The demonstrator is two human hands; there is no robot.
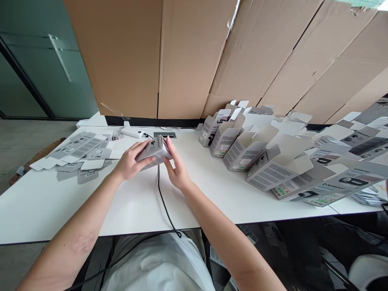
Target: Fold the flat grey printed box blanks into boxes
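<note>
Above the middle of the white table, a small grey printed carton is held between both hands, tilted. My left hand wraps its left side, with the fingers along its near face. At the carton's right end, my right hand grips with thumb and fingers. Whether the carton's far end is folded shut is hidden. To the left lies a spread of flat, unfolded grey cartons. Over on the right, several opened-up cartons stand in rows with their top flaps raised.
A white power strip sits at the table's back, near a dark socket panel. A black cable hangs over the front edge of the white table. Tall brown cardboard walls off the back. Papers lie far right.
</note>
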